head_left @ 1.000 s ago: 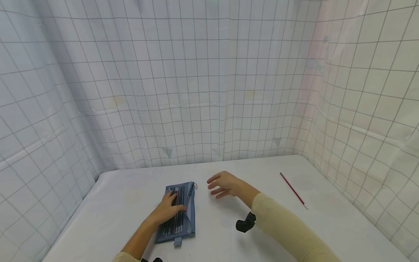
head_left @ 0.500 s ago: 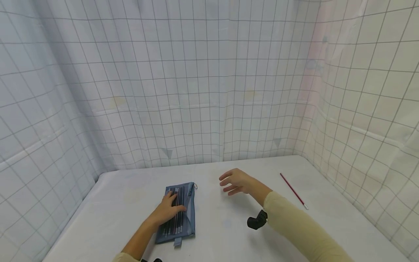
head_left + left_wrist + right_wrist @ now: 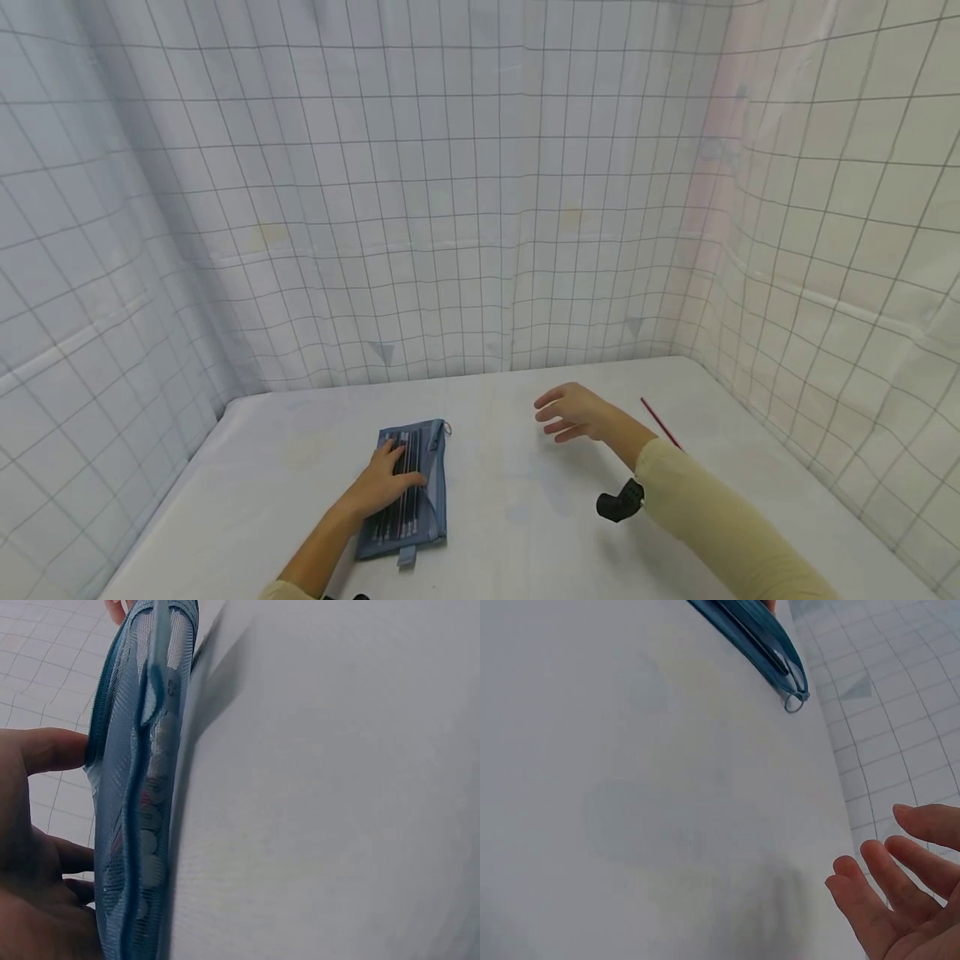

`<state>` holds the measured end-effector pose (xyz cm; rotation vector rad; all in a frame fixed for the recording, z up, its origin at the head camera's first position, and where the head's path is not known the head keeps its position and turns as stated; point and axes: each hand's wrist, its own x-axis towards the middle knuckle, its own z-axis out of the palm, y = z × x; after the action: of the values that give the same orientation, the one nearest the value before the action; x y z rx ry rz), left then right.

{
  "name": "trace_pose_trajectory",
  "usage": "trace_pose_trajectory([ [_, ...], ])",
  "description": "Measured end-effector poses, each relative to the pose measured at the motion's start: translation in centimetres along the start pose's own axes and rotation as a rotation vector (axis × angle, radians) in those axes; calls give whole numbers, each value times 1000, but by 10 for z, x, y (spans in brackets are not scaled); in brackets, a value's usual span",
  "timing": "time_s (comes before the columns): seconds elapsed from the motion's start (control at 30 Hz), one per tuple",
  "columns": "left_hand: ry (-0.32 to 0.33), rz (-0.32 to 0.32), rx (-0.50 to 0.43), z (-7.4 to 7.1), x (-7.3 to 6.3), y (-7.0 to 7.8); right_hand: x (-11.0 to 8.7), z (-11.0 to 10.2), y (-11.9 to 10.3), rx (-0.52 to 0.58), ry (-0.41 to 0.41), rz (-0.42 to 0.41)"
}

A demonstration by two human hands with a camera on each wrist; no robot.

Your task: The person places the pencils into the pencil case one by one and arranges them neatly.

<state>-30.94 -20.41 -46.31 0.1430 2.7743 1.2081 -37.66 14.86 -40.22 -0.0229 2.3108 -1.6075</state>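
A blue mesh zip pencil case [image 3: 437, 508] lies flat on the white table, with several pencils [image 3: 408, 512] showing through it. My left hand [image 3: 378, 485] rests on top of it, fingers spread and relaxed. The left wrist view has the case [image 3: 120, 810] edge-on, thumb and fingers against its upper face and pencil ends inside. Held above the table to the right of the case, my right hand [image 3: 581, 410] is empty, its fingers loosely extended. Beyond it lies a red pencil [image 3: 662, 423], its near end hidden behind my right forearm.
White cloth curtains with a grid pattern [image 3: 450, 208] enclose the table [image 3: 495, 533] at the back and both sides. A black wrist camera [image 3: 621, 502] hangs under my right sleeve. A small ring [image 3: 793, 703] sticks out at the case's far corner.
My right hand has moved steadily right, away from the pencil case and closer to the red pencil, whose white end my forearm now covers. The left hand and case have stayed put.
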Motion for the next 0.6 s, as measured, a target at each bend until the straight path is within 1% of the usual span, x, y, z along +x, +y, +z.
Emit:
trace_pose_trajectory([
  [0.37,3,-18,-20,0,0,1,-4,-36,15,-20,71,17],
  [0.6,2,-22,-24,-1,-1,2,-12,-53,20,14,87,33],
])
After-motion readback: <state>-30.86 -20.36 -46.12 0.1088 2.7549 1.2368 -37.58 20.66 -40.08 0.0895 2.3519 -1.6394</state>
